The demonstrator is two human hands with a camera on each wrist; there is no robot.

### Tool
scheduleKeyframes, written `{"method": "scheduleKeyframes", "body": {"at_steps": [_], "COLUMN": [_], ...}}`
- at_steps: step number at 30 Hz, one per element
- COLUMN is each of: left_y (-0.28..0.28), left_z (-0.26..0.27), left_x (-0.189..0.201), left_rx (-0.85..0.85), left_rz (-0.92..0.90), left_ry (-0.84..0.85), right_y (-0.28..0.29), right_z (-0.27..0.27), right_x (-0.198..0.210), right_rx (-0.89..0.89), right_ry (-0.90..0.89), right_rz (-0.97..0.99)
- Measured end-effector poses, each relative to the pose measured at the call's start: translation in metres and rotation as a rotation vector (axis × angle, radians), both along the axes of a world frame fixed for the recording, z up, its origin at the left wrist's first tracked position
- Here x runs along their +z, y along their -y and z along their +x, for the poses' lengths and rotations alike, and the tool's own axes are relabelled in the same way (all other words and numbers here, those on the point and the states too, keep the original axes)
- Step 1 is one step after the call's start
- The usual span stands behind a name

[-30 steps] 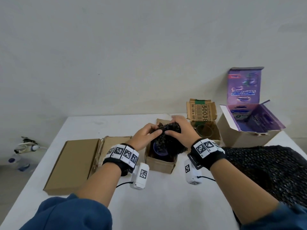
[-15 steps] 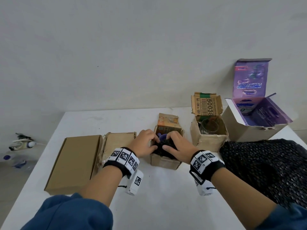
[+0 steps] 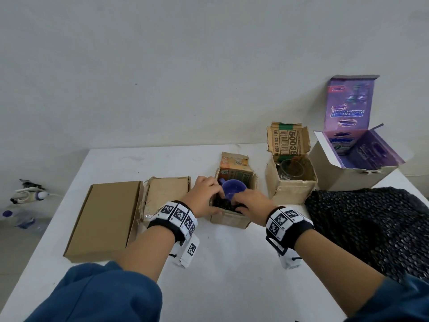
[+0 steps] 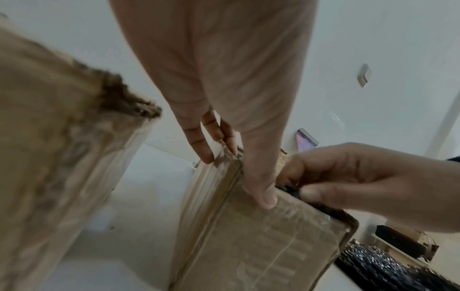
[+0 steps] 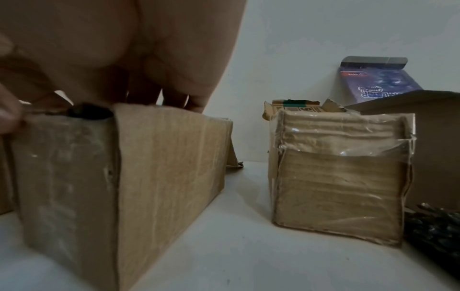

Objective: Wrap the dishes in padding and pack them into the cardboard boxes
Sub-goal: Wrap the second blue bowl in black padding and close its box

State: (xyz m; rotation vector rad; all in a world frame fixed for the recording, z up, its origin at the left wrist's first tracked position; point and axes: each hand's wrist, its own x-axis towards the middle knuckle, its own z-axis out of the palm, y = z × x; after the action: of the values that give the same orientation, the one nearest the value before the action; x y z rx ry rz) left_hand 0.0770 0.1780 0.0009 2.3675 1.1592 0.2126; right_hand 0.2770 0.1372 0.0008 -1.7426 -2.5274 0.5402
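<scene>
A blue cup (image 3: pixel 232 192) sits mouth up inside a small open cardboard box (image 3: pixel 229 220) at the middle of the white table (image 3: pixel 222 270). Black bubble padding (image 3: pixel 222 204) is bunched around the cup's near side. My left hand (image 3: pixel 206 196) straddles the box's near-left corner (image 4: pixel 224 163), thumb pressed on the front wall, fingers over the rim. My right hand (image 3: pixel 250 205) reaches over the near-right rim, and its thumb and curled fingers pinch the black padding (image 4: pixel 290 189) at the edge. In the right wrist view my fingers (image 5: pixel 174 98) dip into the box (image 5: pixel 139 177) beside the padding (image 5: pixel 87 113).
A second taped box (image 3: pixel 291 184) holding a clear glass (image 3: pixel 290 167) stands to the right. Behind it is an open purple-lined box (image 3: pixel 348 173). A large black padding sheet (image 3: pixel 371 231) lies at right. A flat closed cardboard box (image 3: pixel 104 219) and another cardboard piece (image 3: pixel 167 194) lie at left.
The padded cup, held above the small box a second ago, has gone down into it. Both hands followed to the rim, and the cup's blue mouth now shows.
</scene>
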Motion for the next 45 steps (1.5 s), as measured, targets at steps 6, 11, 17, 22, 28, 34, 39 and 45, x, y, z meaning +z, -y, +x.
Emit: {"method": "scheduleKeyframes", "body": {"at_steps": [6,11,17,22,28,34,39,45], "left_y": [0.007,0.012,0.023,0.04,0.086,0.139,0.173,0.19], "left_z": [0.002,0.008,0.021,0.063,0.161,0.267,0.328,0.366], "left_x": [-0.001,0.001,0.01,0.029,0.035,0.025,0.004,-0.017], "left_rx": [0.038,0.105,0.183,0.273,0.18,0.105,0.185,0.307], "left_rz": [-0.001,-0.008,0.01,0.083,-0.046,-0.192,-0.293,-0.302], "left_ry": [0.012,-0.012,-0.105,-0.141,0.031,0.055,-0.004,-0.049], "right_y": [0.008,0.005,0.016,0.037,0.079,0.13,0.167,0.195], "right_z": [-0.003,-0.004,0.017,0.076,0.182,0.285,0.323,0.34], "right_x": [-0.003,0.002,0.033,0.064,0.081,0.061,0.032,-0.005], "right_rx": [0.156,0.165,-0.009,-0.204,-0.317,-0.479,-0.594,-0.642], "right_ry": [0.266,0.268,-0.111,-0.342,-0.399,-0.227,0.068,-0.036], "right_rz": [0.009,0.011,-0.037,-0.056,-0.177,-0.209,-0.28,-0.215]}}
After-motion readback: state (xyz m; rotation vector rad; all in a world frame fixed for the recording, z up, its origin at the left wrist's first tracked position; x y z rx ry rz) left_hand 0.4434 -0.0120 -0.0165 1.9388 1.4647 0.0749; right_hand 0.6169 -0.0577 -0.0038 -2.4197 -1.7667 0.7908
